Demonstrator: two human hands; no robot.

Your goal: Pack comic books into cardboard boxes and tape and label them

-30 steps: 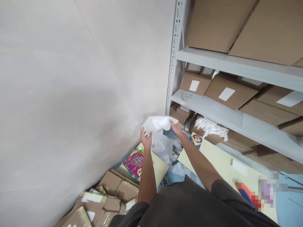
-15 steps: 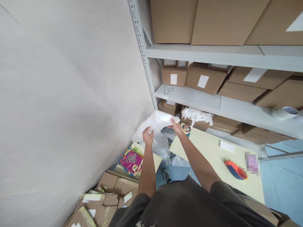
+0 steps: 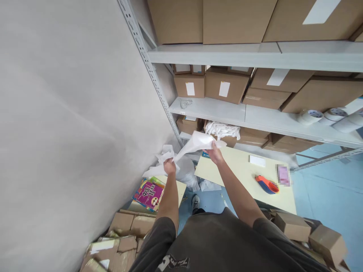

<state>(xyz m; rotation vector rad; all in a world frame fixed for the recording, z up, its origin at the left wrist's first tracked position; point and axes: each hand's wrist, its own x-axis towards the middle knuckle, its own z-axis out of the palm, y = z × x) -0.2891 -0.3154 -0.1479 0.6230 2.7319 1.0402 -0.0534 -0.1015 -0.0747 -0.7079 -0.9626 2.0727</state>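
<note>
Left hand (image 3: 169,166) grips bunched white sheet (image 3: 198,141), mid-frame; right hand (image 3: 215,153) pinches other end. Likely light, limp, tearable; best held by edges.

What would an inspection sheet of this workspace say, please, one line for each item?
Surface: pale yellow tabletop, bearing a white rectangular item and an orange-and-blue object, kind unclear.
Handled things: thin white sheeting, creased.
Clutter: purple book on other printed items; cardboard pile nearby.
Hands: left hand grips the sheeting; right hand pinches it, higher in view.
Cables: nothing seen.
Surroundings: metal shelving with cardboard boxes and tape rolls; blue floor.
</note>
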